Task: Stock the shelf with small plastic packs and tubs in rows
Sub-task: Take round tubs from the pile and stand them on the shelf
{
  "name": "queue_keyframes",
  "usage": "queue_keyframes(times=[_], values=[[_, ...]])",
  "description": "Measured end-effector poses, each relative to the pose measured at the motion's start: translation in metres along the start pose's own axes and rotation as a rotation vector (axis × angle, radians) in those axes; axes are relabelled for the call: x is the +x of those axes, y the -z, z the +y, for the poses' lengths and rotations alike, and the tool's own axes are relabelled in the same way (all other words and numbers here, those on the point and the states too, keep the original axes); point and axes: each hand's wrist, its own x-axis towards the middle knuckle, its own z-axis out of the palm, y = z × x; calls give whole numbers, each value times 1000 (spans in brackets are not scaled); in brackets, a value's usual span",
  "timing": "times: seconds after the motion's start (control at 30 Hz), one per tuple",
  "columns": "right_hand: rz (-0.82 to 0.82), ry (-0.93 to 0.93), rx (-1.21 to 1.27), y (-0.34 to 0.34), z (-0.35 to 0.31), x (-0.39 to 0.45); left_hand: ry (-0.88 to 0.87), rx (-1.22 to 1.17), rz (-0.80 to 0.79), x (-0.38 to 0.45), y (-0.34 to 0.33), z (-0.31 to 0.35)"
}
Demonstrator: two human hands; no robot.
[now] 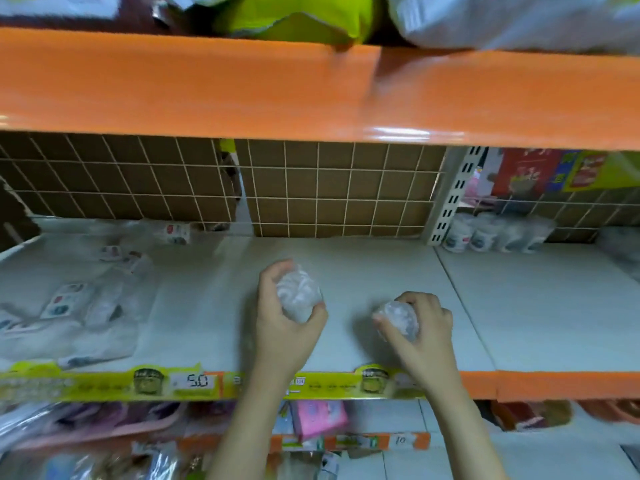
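Both my hands reach over the white shelf [381, 271]. My left hand [280, 323] grips a small clear plastic pack [298, 292] with white ridged contents, held just above the shelf's middle. My right hand [426, 323] grips a second clear pack [398, 317], a little nearer the front edge. Several labelled plastic packs [79, 303] lie loosely on the shelf's left part. A short row of small white tubs [485, 233] stands at the back right, beside the upright post.
An orange shelf [311, 95] hangs close overhead with bags on it. A wire grid with cardboard [329, 188] backs the shelf. A yellow-green price strip [194, 382] runs along the front edge. Lower shelves hold pink packs [318, 417] and trays.
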Motion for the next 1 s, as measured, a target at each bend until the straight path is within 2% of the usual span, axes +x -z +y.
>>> queue_keyframes(times=[0.23, 0.43, 0.6, 0.73, 0.87, 1.0], values=[[-108, -55, -31, -13, 4, 5, 18, 118, 91, 14, 3, -10], [-120, -29, -32, -19, 8, 10, -7, 264, 31, 28, 7, -25], [-163, -42, -21, -14, 20, 13, 21, 211, -39, 27, -4, -29], [-89, -171, 172, 7, 29, 17, -10, 233, -91, 26, -24, -19], [22, -234, 202, 43, 55, 27, -27, 262, -148, 15, -64, -9], [52, -235, 200, 94, 95, 42, -16, 238, -112, -6, -120, 6]])
